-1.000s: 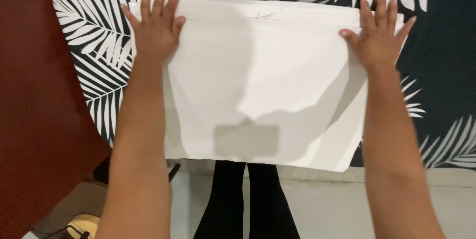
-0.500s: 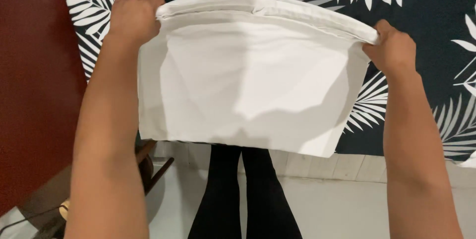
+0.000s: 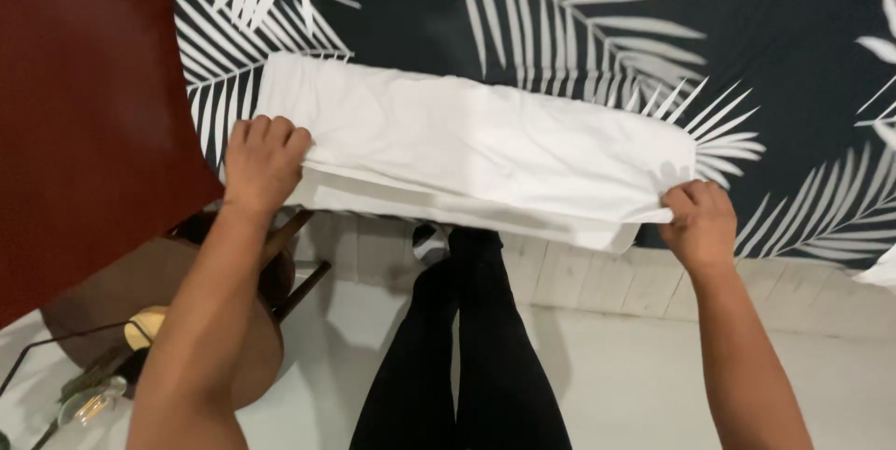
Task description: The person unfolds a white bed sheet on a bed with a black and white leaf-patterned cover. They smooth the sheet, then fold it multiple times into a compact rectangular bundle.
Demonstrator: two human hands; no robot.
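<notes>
One white cloth lies folded into a long band on the bed cover, which is dark with a white palm-leaf print. The band sits near the cover's front edge, with its lower layers overhanging slightly.

Handling, as judged: the fabric looks light, soft and limp, without stiffness. It creases easily and will sag wherever unsupported. It does not look slippery or fragile. Best hold points are the two short ends, at the front corners, so the folded layers stay stacked.

The left hand rests on the left end, fingers curled together over the top layer's edge. The right hand grips the right front corner, fingers closed, pinching the layers.

Count: one cloth, two hands, one bed cover. One wooden chair stands at lower left.
</notes>
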